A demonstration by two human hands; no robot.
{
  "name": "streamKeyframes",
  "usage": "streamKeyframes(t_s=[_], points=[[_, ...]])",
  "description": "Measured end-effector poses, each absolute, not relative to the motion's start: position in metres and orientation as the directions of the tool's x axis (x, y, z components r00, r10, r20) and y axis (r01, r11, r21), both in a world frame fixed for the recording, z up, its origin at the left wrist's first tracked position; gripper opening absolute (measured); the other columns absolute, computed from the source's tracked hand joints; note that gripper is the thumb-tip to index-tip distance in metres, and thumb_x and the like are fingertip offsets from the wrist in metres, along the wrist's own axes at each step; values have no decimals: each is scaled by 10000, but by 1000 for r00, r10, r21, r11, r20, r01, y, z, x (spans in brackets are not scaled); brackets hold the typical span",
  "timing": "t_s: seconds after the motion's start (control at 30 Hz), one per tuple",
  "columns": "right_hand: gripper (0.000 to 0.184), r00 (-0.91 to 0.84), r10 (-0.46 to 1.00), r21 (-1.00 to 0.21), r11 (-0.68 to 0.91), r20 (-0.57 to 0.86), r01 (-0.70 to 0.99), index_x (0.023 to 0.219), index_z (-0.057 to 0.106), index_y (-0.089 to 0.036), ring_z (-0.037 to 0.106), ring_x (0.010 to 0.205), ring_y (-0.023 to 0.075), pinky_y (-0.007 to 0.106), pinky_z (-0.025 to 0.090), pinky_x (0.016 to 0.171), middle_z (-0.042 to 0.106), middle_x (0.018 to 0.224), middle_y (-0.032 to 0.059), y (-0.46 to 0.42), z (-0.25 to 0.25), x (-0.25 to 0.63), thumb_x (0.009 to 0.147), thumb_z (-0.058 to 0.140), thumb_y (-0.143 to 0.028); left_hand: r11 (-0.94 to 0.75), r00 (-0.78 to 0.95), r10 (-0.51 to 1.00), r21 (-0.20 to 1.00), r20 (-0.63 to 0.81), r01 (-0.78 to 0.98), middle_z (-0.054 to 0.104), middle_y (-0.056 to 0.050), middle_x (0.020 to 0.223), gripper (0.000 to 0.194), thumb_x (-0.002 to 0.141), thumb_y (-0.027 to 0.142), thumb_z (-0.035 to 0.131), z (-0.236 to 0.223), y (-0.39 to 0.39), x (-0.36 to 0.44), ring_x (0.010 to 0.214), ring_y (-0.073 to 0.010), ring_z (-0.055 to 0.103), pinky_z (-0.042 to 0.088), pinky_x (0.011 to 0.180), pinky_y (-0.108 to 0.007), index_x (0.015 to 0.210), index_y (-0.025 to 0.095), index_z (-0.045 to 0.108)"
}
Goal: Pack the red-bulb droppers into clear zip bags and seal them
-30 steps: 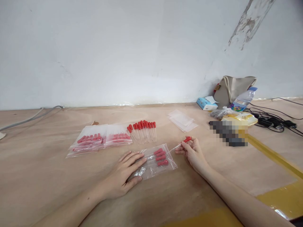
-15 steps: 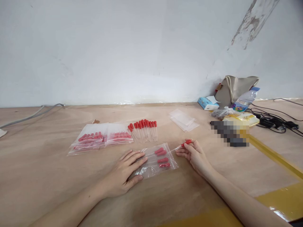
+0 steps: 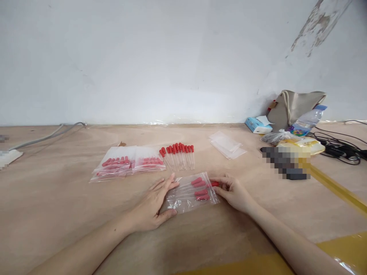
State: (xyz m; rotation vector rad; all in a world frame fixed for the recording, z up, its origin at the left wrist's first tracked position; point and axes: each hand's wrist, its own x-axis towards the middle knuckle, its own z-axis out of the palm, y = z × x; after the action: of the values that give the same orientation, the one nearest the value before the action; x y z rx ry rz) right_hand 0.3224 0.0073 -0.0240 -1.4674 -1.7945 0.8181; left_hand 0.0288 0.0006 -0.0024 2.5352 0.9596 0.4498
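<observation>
A clear zip bag (image 3: pixel 185 205) lies flat on the table in front of me, holding several droppers with red bulbs (image 3: pixel 200 192). My left hand (image 3: pixel 153 206) rests at the bag's left end, fingers apart and touching its edge. At the right-hand opening, my right hand (image 3: pixel 236 193) pinches another dropper (image 3: pixel 215 184) by its red bulb. The glass tube of that dropper points left into the bag. Beyond the bag, loose droppers (image 3: pixel 180 148) lie in a row. Filled zip bags (image 3: pixel 114 162) are stacked to their left.
Flat translucent bags (image 3: pixel 228 145) lie at the back right. Farther right are a tissue pack (image 3: pixel 256 125), a beige cloth bag (image 3: pixel 298 107), a plastic bottle (image 3: pixel 308 120) and black cables (image 3: pixel 341 149). A grey cable (image 3: pixel 48 137) runs along the back left.
My right hand has moved left to the bag's mouth, sliding the dropper's tube inside. The left hand's fingers have drawn back toward the bag's left edge. The view has shifted slightly.
</observation>
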Motion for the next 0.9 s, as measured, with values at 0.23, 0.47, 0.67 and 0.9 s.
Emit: streamKeyframes(t_s=[0.23,0.47,0.67,0.9], points=[[489,-290,957,-976,56,-7,209,1234,444,-201,503,561,92,228,410,500,628,980,65,0,-20,311,784,514,-377,-683,710,686,476,158,554,352,-59,1378,858,837,316,512,-2,0,29,1295,-232,223,188,1057,-481,1383,231,-144],[544,-205,973,-981,-65,-103,182,1225,396,-170,419,399,13,172,349,357,605,1081,100,-3,-11,310,743,561,-357,-694,723,676,451,142,561,355,-60,1376,808,849,337,492,-1,0,30,1284,-234,256,180,1059,-490,1392,233,-98],[516,-217,970,-987,-78,-107,140,1194,416,-181,414,376,-1,157,326,321,605,1086,92,-3,-10,307,736,580,-353,-707,728,669,434,152,559,357,-62,1375,776,852,334,481,-2,1,28,1280,-238,267,175,1061,-494,1397,230,-61],[463,-307,946,-991,-75,-105,110,1187,405,-202,393,337,-21,156,295,307,570,1136,92,0,-12,308,771,535,-358,-730,738,656,384,160,566,344,-59,1382,725,859,363,478,-1,2,28,1272,-228,285,195,1066,-465,1401,225,17]])
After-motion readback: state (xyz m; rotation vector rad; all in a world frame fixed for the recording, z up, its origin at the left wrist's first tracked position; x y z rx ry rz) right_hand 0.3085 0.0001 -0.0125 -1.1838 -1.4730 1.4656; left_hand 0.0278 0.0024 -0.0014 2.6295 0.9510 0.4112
